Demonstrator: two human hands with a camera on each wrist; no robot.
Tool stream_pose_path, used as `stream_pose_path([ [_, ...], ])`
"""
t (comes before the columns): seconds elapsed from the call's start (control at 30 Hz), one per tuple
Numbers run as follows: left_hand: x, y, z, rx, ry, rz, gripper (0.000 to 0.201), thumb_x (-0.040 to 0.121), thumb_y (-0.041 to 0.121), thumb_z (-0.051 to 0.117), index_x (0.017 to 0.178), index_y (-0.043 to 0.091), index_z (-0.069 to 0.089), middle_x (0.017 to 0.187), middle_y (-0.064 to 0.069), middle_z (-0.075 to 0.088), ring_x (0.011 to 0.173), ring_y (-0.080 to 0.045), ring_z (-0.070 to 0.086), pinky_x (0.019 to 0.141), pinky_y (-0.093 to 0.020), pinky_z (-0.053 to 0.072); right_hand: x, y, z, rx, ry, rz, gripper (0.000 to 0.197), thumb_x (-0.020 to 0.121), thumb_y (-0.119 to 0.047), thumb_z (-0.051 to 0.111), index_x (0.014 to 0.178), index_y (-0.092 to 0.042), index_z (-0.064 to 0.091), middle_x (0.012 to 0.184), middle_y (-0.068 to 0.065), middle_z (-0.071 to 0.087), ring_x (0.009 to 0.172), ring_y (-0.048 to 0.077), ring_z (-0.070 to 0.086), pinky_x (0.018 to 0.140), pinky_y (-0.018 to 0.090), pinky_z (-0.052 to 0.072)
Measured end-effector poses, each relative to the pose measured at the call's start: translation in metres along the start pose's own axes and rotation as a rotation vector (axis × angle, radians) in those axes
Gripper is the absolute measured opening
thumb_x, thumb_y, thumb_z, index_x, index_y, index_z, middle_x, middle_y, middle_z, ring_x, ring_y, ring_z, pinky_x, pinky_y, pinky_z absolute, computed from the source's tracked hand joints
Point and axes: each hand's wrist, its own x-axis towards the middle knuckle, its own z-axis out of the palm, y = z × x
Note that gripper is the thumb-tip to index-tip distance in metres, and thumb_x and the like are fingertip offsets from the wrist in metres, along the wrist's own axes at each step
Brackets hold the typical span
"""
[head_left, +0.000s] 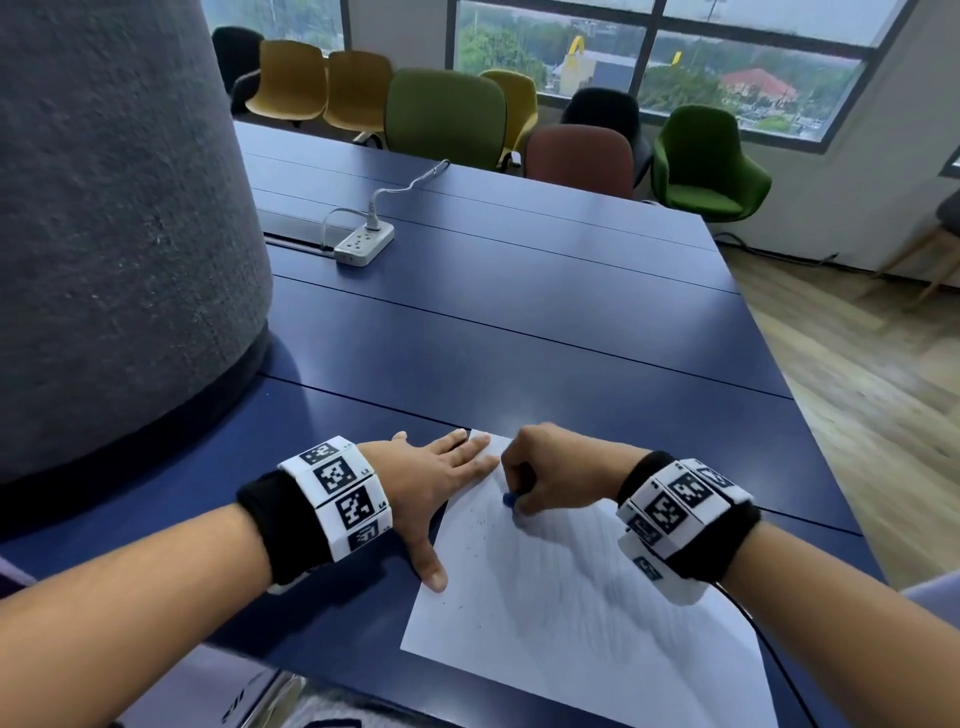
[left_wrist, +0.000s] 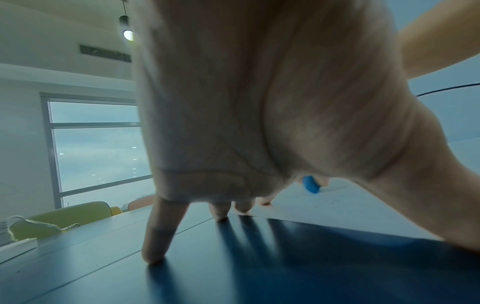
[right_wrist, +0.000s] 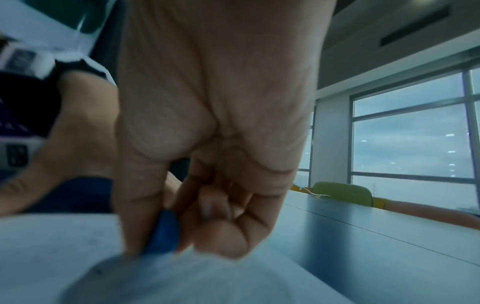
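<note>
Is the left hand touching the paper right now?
Touching. The head view shows the left hand spread flat, with index fingertip and thumb tip lying on the left edge of the paper.

White paper sheet (head_left: 571, 597) on smooth, matt blue table (head_left: 519, 322).

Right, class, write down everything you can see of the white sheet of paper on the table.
The sheet of paper is white, thin and rectangular, lying flat and skewed on the dark blue table, near its front edge. Faint grey pencil strokes cross its middle, and small dark specks dot its left part. The left hand is spread flat, fingertips on the far corner and thumb at the left edge. The right hand pinches a blue eraser whose tip touches the sheet near that far end.
</note>
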Motion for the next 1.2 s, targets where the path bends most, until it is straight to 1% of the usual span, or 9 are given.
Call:
stream_pose_path([
  [0.07, 0.0, 0.0, -0.001, 0.004, -0.002, -0.001, 0.145, 0.058, 0.069, 0.08, 0.152, 0.033, -0.023, 0.158, 0.013, -0.03, 0.144, -0.007, -0.029, 0.113, -0.069, 0.006, -0.001, -0.002, -0.003, 0.011, -0.079, 0.001, 0.021, 0.075, -0.022, 0.079, 0.065, -0.022, 0.06, 0.064, -0.008, 0.06, 0.053, 0.004, 0.05, 0.045, 0.012, 0.037],
  [0.23, 0.0, 0.001, -0.001, 0.011, -0.009, -0.001, 0.144, 0.058, 0.07, 0.08, 0.152, 0.033, -0.022, 0.158, 0.013, -0.03, 0.144, -0.007, -0.028, 0.114, -0.069, 0.006, 0.008, 0.011, -0.006, -0.051, 0.182, 0.077, 0.024, 0.082, -0.026, 0.068, 0.065, -0.021, 0.052, 0.072, -0.001, 0.06, 0.066, 0.017, 0.051, 0.054, 0.025, 0.038],
  [0.4, 0.0, 0.0, -0.001, 0.008, -0.015, -0.005, 0.145, 0.058, 0.069, 0.081, 0.152, 0.034, -0.024, 0.158, 0.013, -0.03, 0.144, -0.007, -0.029, 0.114, -0.069, 0.006, 0.0, 0.002, -0.002, 0.033, -0.047, -0.007, 0.017, 0.076, -0.023, 0.077, 0.071, -0.017, 0.061, 0.073, -0.004, 0.065, 0.056, 0.005, 0.05, 0.052, 0.02, 0.04],
  [0.57, 0.0, 0.003, -0.003, 0.018, -0.022, -0.013, 0.144, 0.059, 0.068, 0.081, 0.152, 0.032, -0.023, 0.158, 0.013, -0.03, 0.144, -0.007, -0.029, 0.114, -0.068, 0.007, 0.007, 0.01, -0.005, -0.01, 0.178, 0.036, 0.016, 0.083, -0.021, 0.068, 0.073, -0.013, 0.058, 0.07, -0.002, 0.058, 0.06, 0.014, 0.05, 0.056, 0.026, 0.039],
  [0.67, 0.0, 0.003, -0.003, 0.013, -0.018, -0.012, 0.144, 0.059, 0.067, 0.082, 0.153, 0.032, -0.022, 0.159, 0.012, -0.03, 0.144, -0.008, -0.028, 0.115, -0.067, 0.007, -0.001, 0.005, 0.001, 0.056, -0.042, -0.017, 0.015, 0.078, -0.018, 0.075, 0.072, -0.016, 0.061, 0.067, -0.011, 0.061, 0.053, -0.001, 0.05, 0.049, 0.013, 0.038],
  [0.73, -0.001, 0.003, -0.004, 0.016, -0.023, -0.016, 0.144, 0.059, 0.067, 0.081, 0.153, 0.032, -0.022, 0.158, 0.012, -0.03, 0.144, -0.008, -0.028, 0.115, -0.066, 0.007, -0.002, 0.004, -0.001, 0.07, -0.106, -0.018, 0.014, 0.077, -0.019, 0.077, 0.074, -0.016, 0.064, 0.065, -0.011, 0.06, 0.049, -0.002, 0.05, 0.047, 0.011, 0.037],
  [0.87, -0.001, 0.004, -0.003, 0.015, -0.024, -0.015, 0.143, 0.059, 0.068, 0.08, 0.152, 0.032, -0.022, 0.158, 0.013, -0.03, 0.144, -0.008, -0.029, 0.115, -0.066, 0.007, 0.007, 0.013, -0.007, 0.018, 0.158, 0.042, 0.02, 0.08, -0.023, 0.072, 0.068, -0.018, 0.057, 0.068, -0.003, 0.058, 0.059, 0.012, 0.05, 0.052, 0.024, 0.038],
  [1.03, 0.0, 0.0, -0.002, -0.004, -0.001, -0.015, 0.147, 0.056, 0.069, 0.081, 0.153, 0.031, -0.023, 0.158, 0.016, -0.03, 0.144, -0.006, -0.028, 0.116, -0.064, 0.006, 0.005, 0.004, -0.008, 0.023, -0.03, -0.018, 0.011, 0.077, -0.02, 0.076, 0.074, -0.015, 0.066, 0.067, -0.005, 0.06, 0.056, 0.008, 0.05, 0.051, 0.02, 0.04],
  [1.2, 0.001, 0.0, -0.001, 0.01, 0.008, -0.006, 0.147, 0.056, 0.071, 0.08, 0.152, 0.028, -0.023, 0.158, 0.016, -0.03, 0.144, -0.004, -0.027, 0.116, -0.064, 0.008, 0.016, 0.01, -0.007, -0.013, 0.208, 0.025, 0.021, 0.082, -0.02, 0.07, 0.068, -0.018, 0.054, 0.063, -0.008, 0.052, 0.065, 0.019, 0.052, 0.053, 0.023, 0.035],
])
